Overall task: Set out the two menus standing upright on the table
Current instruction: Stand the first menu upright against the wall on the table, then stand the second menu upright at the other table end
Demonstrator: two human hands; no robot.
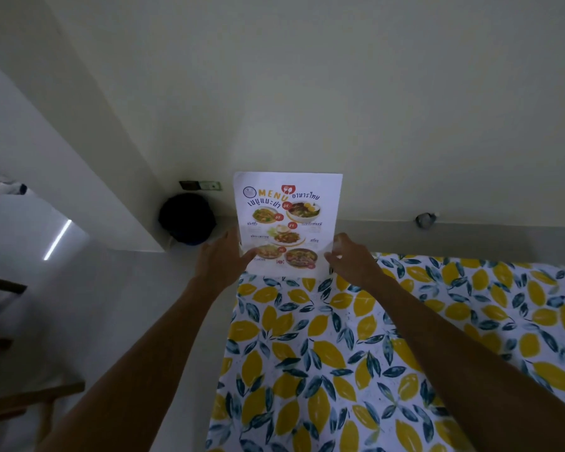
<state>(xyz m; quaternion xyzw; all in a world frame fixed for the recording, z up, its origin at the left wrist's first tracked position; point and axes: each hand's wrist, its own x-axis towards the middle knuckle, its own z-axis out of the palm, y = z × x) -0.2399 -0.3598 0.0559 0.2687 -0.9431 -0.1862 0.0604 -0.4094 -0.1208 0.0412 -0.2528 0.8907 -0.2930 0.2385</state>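
Observation:
A white menu with food pictures and the word MENU stands upright at the far left corner of the table, which is covered with a lemon-print cloth. My left hand grips the menu's lower left edge, thumb across the front. My right hand pinches the lower right edge. Only one menu is in view.
A dark round bin stands on the floor by the wall, left of the menu. A wall socket sits above it. A small grey object lies by the wall at right. Wooden furniture is at the lower left.

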